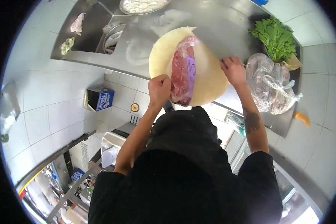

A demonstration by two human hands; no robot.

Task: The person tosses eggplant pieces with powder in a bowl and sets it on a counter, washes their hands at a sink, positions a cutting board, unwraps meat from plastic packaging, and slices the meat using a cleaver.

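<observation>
Head-worn view, facing down, whole workspace

Print on the purple label (191, 71), above the round board (211, 74), is too small to read. Beyond the board, the picture's top edge crops the bowl (122, 9), left, and an unidentifiable blue object (260, 2), right. Left-hand (159, 89) fingertips, at the board's left side, are hidden.

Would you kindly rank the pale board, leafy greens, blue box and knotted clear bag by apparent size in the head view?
Largest to smallest:
Pale board
Knotted clear bag
Leafy greens
Blue box
</observation>
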